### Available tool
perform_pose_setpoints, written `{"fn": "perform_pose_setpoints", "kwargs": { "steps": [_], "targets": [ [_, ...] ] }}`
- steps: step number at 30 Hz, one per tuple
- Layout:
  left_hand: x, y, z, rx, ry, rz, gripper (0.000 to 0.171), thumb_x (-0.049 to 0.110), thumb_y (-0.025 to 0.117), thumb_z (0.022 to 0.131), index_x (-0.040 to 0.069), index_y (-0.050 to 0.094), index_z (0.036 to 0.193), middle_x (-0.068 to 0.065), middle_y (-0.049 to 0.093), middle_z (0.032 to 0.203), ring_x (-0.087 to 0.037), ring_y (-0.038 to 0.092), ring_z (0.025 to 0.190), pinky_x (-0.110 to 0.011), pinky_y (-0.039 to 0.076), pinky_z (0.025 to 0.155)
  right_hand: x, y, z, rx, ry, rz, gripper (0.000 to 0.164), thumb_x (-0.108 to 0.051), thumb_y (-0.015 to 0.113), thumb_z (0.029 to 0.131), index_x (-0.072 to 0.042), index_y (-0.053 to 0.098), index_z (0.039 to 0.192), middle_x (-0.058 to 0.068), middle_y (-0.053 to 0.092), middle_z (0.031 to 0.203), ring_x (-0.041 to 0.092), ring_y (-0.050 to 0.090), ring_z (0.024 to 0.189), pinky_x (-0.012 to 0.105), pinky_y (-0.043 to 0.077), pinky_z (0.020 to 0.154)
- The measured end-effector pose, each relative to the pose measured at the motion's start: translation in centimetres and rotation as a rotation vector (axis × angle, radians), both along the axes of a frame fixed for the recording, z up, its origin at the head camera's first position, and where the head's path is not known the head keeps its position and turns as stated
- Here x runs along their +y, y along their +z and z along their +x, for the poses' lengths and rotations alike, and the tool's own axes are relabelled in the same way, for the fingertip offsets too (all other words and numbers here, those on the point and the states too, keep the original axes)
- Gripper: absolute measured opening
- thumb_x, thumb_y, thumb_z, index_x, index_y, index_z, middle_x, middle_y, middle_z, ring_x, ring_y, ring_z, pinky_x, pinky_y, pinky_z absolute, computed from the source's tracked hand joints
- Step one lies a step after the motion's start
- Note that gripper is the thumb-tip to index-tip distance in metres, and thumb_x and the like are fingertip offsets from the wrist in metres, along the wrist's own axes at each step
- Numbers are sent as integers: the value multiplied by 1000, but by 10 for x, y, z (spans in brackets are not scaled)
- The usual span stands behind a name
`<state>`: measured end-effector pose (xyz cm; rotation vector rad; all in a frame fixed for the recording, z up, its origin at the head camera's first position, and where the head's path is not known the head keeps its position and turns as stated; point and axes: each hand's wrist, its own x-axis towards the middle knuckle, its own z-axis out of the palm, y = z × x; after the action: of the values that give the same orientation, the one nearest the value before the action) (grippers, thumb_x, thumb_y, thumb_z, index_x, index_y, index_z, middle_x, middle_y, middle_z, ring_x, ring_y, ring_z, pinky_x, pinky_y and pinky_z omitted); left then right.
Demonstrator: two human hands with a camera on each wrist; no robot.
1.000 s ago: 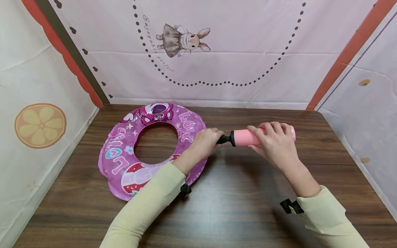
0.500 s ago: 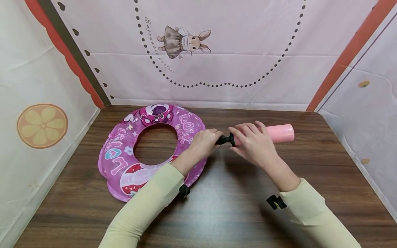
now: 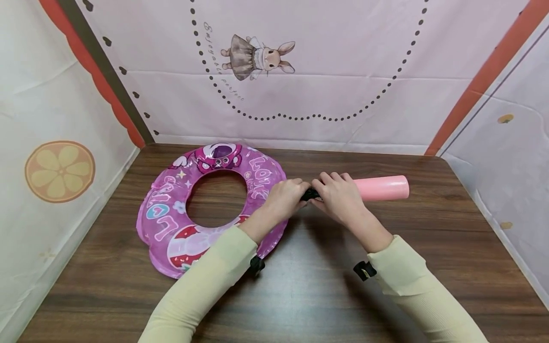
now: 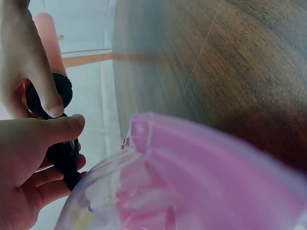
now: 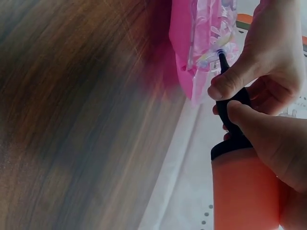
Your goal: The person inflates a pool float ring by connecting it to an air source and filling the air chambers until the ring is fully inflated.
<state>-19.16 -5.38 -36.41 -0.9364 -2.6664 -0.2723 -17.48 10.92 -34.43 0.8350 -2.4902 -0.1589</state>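
A pink air pump [image 3: 383, 187] with a black collar and tapered black nozzle [image 5: 224, 64] points left, towards a purple-pink swim ring [image 3: 172, 209]. In the right wrist view, the nozzle's thin tip meets the ring's clear valve [image 5: 211, 58]; how deep it sits cannot be told. My left hand [image 3: 283, 197] grips the nozzle at the ring's right edge. Close beside it, my right hand [image 3: 340, 197] holds the pump's black end, its thumb [image 5: 242, 112] on the black part. The collar [image 4: 62, 91] shows under the right hand in the left wrist view.
Everything is on or over a dark wood-grain table [image 3: 300, 286]. Printed cloth walls [image 3: 343, 57] enclose its back and sides. Black straps [image 3: 364, 270] are worn at both wrists.
My right hand has slid left along the pump, from the pink barrel's far end to the black end by the left hand. The left hand and ring have stayed in place.
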Motion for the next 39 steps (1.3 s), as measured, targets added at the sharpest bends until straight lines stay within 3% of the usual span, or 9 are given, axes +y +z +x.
{"fn": "perform_pose_setpoints", "kwargs": {
  "steps": [7, 15, 22, 28, 33, 39],
  "targets": [
    [0, -1, -1, 29, -7, 3, 23, 23, 73, 77, 9, 66, 95, -3, 63, 83, -21, 63, 73, -33, 53, 62, 0, -2, -1, -29, -9, 10, 37, -38, 74, 74, -8, 58, 87, 7, 59, 84, 29, 56, 76, 40, 44, 61],
    [-4, 6, 2, -9, 15, -40, 32, 27, 74, 77, 10, 65, 103, -4, 62, 91, -22, 63, 80, -35, 54, 68, 1, -3, -3, -15, -3, 19, 37, -40, 74, 74, -9, 59, 88, 6, 60, 85, 29, 56, 76, 39, 44, 61],
    [-23, 32, 4, -130, 1, -85, 44, 24, 76, 74, 9, 63, 113, -6, 61, 104, -24, 61, 93, -36, 52, 79, 1, -4, -4, 13, 21, 10, 36, -40, 74, 73, -10, 58, 84, 4, 60, 81, 30, 56, 73, 39, 42, 57],
    [-43, 51, -2, -230, 48, -196, 42, 25, 76, 75, 11, 64, 113, -5, 60, 111, -24, 58, 103, -39, 51, 84, 2, -3, -5, 8, 41, 10, 35, -38, 73, 75, -15, 62, 99, 3, 64, 87, 31, 57, 77, 40, 44, 59],
    [-50, 54, -8, -272, 91, -247, 39, 25, 77, 74, 13, 66, 109, -3, 64, 108, -24, 59, 101, -40, 52, 81, 2, -3, -4, 0, 48, 9, 32, -36, 73, 76, -17, 64, 100, 3, 63, 86, 31, 56, 77, 40, 43, 59],
    [-47, 47, -9, -308, 131, -253, 23, 24, 74, 75, 16, 69, 96, -3, 66, 91, -22, 60, 89, -41, 53, 68, 4, -5, -3, 13, 53, 1, 32, -37, 73, 76, -17, 64, 99, 4, 63, 86, 31, 57, 77, 40, 42, 58]
  ]
}}
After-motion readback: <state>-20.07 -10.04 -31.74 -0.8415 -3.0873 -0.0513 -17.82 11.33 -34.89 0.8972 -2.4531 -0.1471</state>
